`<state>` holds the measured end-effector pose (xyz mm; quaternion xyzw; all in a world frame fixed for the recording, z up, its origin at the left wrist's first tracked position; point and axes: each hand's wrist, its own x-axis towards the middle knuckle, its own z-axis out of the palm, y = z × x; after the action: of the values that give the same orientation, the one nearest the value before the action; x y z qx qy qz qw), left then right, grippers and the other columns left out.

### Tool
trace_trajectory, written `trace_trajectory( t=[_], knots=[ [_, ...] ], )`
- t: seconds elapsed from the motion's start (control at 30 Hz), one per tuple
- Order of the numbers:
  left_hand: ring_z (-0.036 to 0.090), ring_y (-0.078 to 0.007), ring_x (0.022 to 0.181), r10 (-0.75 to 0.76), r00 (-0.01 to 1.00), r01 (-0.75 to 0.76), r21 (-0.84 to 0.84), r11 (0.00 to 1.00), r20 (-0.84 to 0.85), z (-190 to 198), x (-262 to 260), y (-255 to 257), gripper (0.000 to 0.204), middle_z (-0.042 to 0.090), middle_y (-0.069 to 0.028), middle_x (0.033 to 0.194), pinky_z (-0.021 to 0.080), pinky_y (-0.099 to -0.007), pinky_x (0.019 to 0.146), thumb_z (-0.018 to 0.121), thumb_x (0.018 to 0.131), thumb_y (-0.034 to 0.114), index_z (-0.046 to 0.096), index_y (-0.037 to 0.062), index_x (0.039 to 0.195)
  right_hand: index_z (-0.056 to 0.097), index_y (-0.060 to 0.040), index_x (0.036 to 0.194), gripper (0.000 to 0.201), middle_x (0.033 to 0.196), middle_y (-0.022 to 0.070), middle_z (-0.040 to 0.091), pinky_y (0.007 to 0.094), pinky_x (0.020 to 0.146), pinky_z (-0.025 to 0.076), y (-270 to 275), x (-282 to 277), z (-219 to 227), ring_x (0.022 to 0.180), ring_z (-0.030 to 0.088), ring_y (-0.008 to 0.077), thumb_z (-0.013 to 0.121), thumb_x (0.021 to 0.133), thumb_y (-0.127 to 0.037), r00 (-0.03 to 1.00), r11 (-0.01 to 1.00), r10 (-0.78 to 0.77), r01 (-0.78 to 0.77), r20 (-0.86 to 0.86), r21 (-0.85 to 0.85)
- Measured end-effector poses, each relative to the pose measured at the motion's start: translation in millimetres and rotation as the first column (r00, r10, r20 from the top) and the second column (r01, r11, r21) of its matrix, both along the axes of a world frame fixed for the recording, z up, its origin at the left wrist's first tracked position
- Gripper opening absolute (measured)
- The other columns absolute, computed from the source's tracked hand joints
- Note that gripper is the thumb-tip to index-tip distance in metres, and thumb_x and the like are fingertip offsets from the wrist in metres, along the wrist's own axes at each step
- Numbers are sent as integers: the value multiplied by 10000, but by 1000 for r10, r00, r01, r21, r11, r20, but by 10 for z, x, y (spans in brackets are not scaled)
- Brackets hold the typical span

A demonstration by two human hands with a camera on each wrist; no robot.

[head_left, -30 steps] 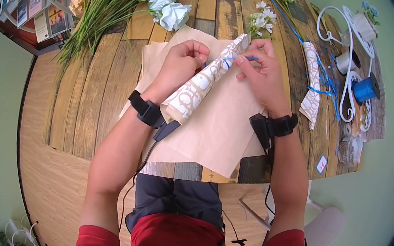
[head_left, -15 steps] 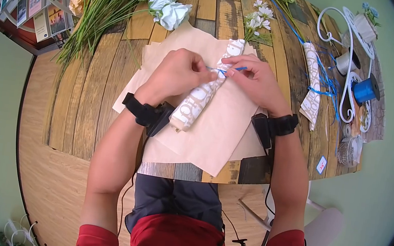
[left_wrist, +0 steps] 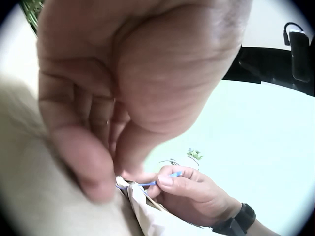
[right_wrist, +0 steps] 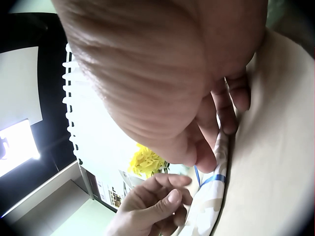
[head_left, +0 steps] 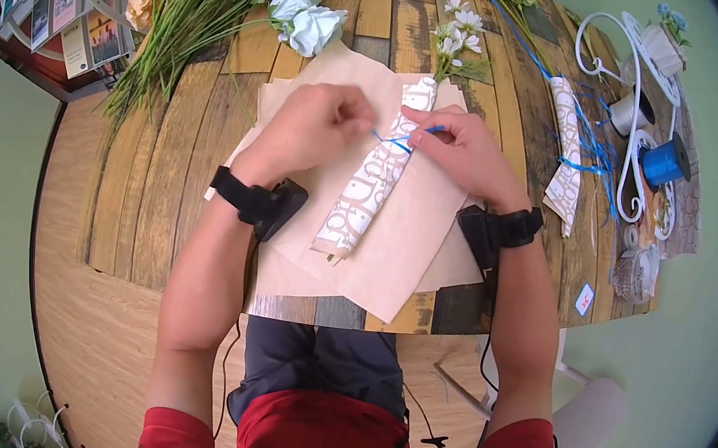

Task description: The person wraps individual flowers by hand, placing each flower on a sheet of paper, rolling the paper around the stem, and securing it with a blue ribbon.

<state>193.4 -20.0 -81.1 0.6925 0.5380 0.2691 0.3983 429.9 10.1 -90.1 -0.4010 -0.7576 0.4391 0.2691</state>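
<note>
A slim bundle wrapped in white-and-tan patterned paper (head_left: 352,209) slants across the table, white flowers (head_left: 461,33) showing beyond its top end. A thin blue ribbon (head_left: 400,145) crosses the wrap near its upper part. At the left side, my left hand (head_left: 313,127) has thumb and forefinger at one strand of the ribbon, fingertips blurred. My right hand (head_left: 464,152) pinches the other strand between thumb and forefinger, its remaining fingers over the paper's edge. In the right wrist view, the blue ribbon (right_wrist: 214,178) wraps round the bundle close below the right fingertips.
Brown paper sheets (head_left: 389,273) lie under the bundle. Long-stemmed flowers (head_left: 175,37) are at the far left. A second wrapped bundle (head_left: 565,151) tied with blue ribbon, a blue ribbon spool (head_left: 668,163) and a white metal stand (head_left: 640,89) are on the right.
The bundle has slid towards me and turned more upright, its flowers now showing further. The left hand moved left and down, drawing away from the bundle; the right hand moved slightly down.
</note>
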Motion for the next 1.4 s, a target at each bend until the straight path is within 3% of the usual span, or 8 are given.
trace_trajectory(
  t=[0.03,0.17,0.7,0.9,0.97,1.2,1.3,1.4],
  knots=[
    [606,-91,732,42,999,-43,272,961,10,0,0,7,101,634,-20,821,478,-256,606,709,807,6,681,6,904,681,43,1112,291,1054,157,678,276,808,508,-6,-7,-1,899,638,148,668,895,-150,1000,1000,-4,4,3,3],
    [610,-237,778,-2,971,109,433,895,-240,-169,55,-22,179,629,-88,883,490,-346,700,680,800,43,683,82,975,695,55,980,227,1180,166,665,284,830,502,26,-5,-4,930,638,167,660,873,-142,1000,1000,24,-24,5,4],
    [630,-403,807,92,892,37,275,961,-443,-81,94,-50,103,662,-223,874,487,-460,709,606,878,92,603,-7,902,689,17,806,169,1271,91,599,253,692,441,72,26,-95,799,553,106,686,842,-148,998,988,25,-16,-56,151],
    [646,-226,704,96,993,-83,185,979,-64,-105,59,2,194,681,-147,778,501,-332,663,632,923,160,632,-31,956,676,11,865,124,1238,62,518,243,743,498,159,47,-243,865,604,113,693,867,-112,974,994,-50,70,-222,83],
    [597,-126,676,173,985,-173,14,985,12,-97,73,16,259,660,-75,740,487,-283,621,680,912,206,647,-47,953,649,34,941,153,1182,99,572,246,744,544,142,29,-194,855,650,140,679,885,-105,937,974,-158,96,-313,-204],
    [582,-90,659,36,992,-48,-99,994,-124,-74,119,-9,234,646,-29,758,475,-257,591,732,878,185,662,-37,903,546,85,1124,337,995,133,670,263,747,575,138,32,-137,836,698,185,672,903,-137,914,894,-201,24,-352,-447],
    [581,-81,670,26,984,19,-248,969,177,-123,134,-24,188,655,-26,779,471,-245,601,715,892,157,659,-22,904,528,84,1179,400,1016,133,666,271,745,579,76,6,-51,851,696,189,676,913,-176,931,875,-237,80,-278,-478],
    [583,-76,687,62,918,69,-313,947,391,-72,223,-73,147,659,-17,796,467,-232,621,699,903,134,655,-7,912,537,64,1204,413,1050,116,655,283,783,568,47,-7,-25,908,677,178,676,923,-206,912,846,-119,-113,-392,-520]
  ],
)
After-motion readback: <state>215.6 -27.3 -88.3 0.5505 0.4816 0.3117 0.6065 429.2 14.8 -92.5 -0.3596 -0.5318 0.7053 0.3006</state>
